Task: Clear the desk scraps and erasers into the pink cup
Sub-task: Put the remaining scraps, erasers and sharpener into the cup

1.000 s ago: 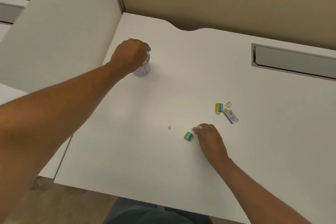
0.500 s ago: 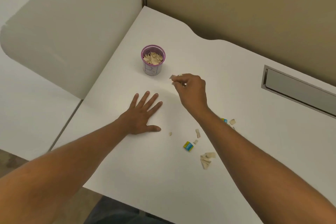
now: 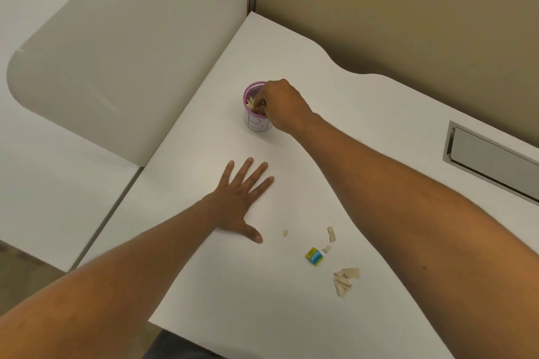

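The pink cup [image 3: 253, 122] stands at the far left of the white desk [image 3: 364, 131], with beige scraps inside. My right hand [image 3: 281, 106] hovers over its rim, fingertips pinched together inside the mouth on a scrap. My left hand [image 3: 239, 198] lies flat on the desk nearer to me, fingers spread, holding nothing. A yellow-and-blue eraser [image 3: 314, 256] lies to the right of it. Around the eraser are beige scraps: a small one [image 3: 285, 232], a strip [image 3: 331, 234], a bit [image 3: 326, 248] and a pile [image 3: 344, 280].
A grey cable slot [image 3: 493, 163] is set into the desk at the right. A tan partition wall [image 3: 408, 9] runs behind the desk, and a rounded white divider panel [image 3: 116, 61] stands on the left. The near desk edge runs below my arms.
My right hand has travelled from the middle of the desk to the cup's mouth with the scrap. My left hand stays flat on the desk.
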